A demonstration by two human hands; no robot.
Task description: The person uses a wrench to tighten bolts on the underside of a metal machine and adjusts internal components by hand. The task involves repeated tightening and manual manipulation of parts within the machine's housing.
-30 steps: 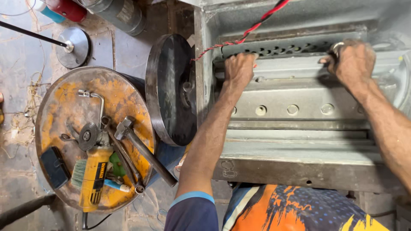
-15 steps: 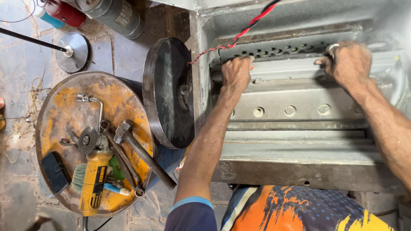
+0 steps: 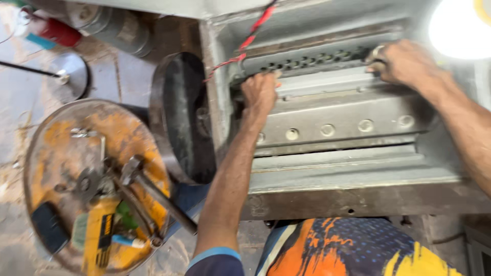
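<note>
Both hands, well apart, grip a grey metal panel (image 3: pixel 337 120) inside a machine: left hand (image 3: pixel 260 93) w/ curled fingers, right hand (image 3: pixel 406 64) far right.

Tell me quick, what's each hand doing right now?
Left hand: closed on the grey metal bar of the machine.
Right hand: closed on the same bar's far end.

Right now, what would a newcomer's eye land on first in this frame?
Probably the two hands pressed on the grey metal machine housing: the left hand at its left end beside a red twisted wire, the right hand at the upper right beside the perforated strip. Next, the rusty orange round drum lid at lower left, with a yellow power drill and a hammer on it.
</note>
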